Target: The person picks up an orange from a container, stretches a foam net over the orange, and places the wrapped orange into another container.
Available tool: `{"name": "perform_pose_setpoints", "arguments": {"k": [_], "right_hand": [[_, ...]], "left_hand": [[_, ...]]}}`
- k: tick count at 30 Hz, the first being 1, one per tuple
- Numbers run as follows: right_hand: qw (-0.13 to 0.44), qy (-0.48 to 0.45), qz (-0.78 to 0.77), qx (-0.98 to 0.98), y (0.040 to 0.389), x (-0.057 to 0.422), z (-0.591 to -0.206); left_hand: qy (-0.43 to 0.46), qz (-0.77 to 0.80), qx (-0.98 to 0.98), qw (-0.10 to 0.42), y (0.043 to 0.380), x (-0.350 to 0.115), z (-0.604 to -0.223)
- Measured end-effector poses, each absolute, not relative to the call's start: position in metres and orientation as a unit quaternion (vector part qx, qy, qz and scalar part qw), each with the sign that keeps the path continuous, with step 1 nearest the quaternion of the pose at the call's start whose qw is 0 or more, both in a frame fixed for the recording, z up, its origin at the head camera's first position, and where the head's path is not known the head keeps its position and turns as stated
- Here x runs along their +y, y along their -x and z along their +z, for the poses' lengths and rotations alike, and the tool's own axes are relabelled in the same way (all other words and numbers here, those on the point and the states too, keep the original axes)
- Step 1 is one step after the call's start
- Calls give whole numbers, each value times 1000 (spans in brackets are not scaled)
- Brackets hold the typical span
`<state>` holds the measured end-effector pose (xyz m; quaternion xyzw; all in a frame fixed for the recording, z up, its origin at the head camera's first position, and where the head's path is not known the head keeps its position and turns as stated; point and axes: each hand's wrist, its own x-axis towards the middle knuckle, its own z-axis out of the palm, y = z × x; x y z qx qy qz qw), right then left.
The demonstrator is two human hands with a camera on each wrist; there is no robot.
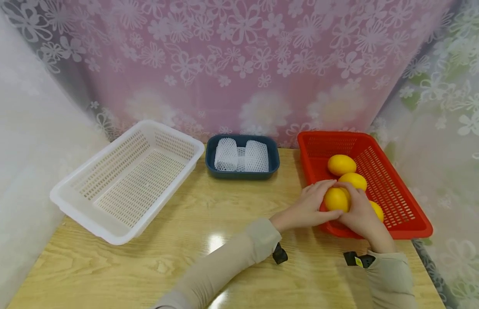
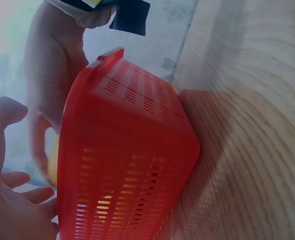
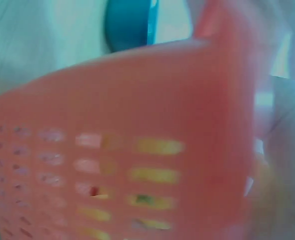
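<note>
Nearest you, a left sleeve (image 1: 224,257) and a right sleeve (image 1: 391,274) point toward the red basket (image 1: 411,232). Your right hand (image 1: 360,214) bends its fingers around a yellow fruit (image 1: 335,201), over the red basket's near left corner. Your left hand (image 1: 310,206) is at that corner too, its thumb wide apart from its fingers, just beside the fruit; I cannot tell if it touches it. Past your hands, three more yellow fruits (image 1: 341,165) lie inside the red basket. Well to the red basket's left is a white basket (image 1: 85,219). Nearer to its left is a blue tray (image 1: 242,175) holding white netting (image 1: 225,154). Behind the red basket hangs a pink flowery curtain (image 1: 224,64).
</note>
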<state>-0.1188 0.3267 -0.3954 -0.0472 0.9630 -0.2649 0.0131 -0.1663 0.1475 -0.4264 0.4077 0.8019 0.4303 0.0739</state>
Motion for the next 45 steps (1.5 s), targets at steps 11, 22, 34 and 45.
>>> {"name": "perform_pose_setpoints", "arguments": {"k": [11,22,34,45], "right_hand": [[-110,75,-290,948,97,311,-369],[-213,148,-333,907,93,276,-363],[-248,239,-432,834,100,233,-371],[-153,237,-655,701,117,179,-416]], "left_hand": [[-368,511,772,86,157,152,-420],[-286,673,679,63,145,124,-405],[-224,774,590,52,135,70,-394],[-180,802,568,-47,131,29,-415]]}}
